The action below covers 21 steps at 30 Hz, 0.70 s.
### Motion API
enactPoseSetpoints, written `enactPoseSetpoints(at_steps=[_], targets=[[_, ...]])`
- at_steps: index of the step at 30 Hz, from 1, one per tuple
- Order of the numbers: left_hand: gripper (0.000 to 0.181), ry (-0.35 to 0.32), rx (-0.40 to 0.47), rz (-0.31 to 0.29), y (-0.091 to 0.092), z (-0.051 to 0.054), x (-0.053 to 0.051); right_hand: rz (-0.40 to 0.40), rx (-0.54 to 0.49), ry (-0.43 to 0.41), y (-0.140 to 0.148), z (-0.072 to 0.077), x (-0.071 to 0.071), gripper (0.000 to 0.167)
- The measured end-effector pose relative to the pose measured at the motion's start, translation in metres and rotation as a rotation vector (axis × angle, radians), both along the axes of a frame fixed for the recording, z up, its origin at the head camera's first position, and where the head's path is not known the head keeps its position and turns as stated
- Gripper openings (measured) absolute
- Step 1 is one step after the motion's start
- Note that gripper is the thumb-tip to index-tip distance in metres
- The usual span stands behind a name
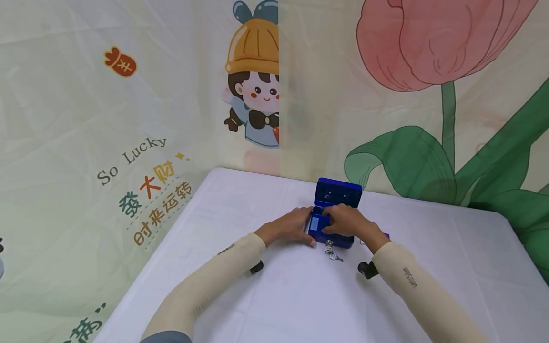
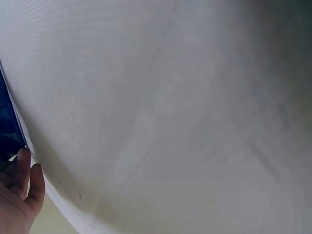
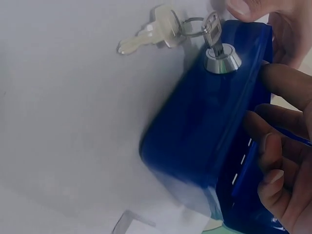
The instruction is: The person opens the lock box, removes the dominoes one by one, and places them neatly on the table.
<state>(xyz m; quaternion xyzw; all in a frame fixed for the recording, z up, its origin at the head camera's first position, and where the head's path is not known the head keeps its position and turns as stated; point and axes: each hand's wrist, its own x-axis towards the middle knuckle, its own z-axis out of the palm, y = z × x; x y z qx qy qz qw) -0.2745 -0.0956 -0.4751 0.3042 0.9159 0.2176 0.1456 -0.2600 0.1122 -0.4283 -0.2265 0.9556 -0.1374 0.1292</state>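
A blue metal cash box (image 1: 331,243) stands on the white table, its lid (image 1: 338,191) raised at the back. My left hand (image 1: 293,225) holds the box's left side, its thumb at the front corner and fingers towards the back; some of its fingers (image 2: 23,173) show in the left wrist view. My right hand (image 1: 345,221) reaches over the open box with bent fingers (image 3: 273,148) inside it. Whether they pinch anything there is hidden. One key (image 3: 212,30) sits in the round lock (image 3: 223,62) on the front; a second key (image 3: 153,31) hangs from its ring.
A small purple and white item (image 1: 387,236) lies right of the box, partly behind my right wrist. The white tablecloth (image 1: 300,300) spreads around the box. A printed curtain (image 1: 313,95) hangs behind the table's far edge.
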Motion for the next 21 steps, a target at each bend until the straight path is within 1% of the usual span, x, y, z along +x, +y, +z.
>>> enactPoseSetpoints(at_steps=[10,17,21], targets=[[0.116,0.021,-0.022,-0.002,0.000,0.000,0.001,-0.013,0.003,-0.026,-0.011,-0.008,-0.006,0.056],[0.115,-0.001,-0.015,-0.003,-0.001,0.002,0.002,-0.019,0.023,-0.021,-0.020,-0.014,-0.010,0.055],[0.114,0.000,-0.010,-0.005,-0.001,0.003,0.003,-0.028,0.031,-0.020,-0.025,-0.017,-0.010,0.054]])
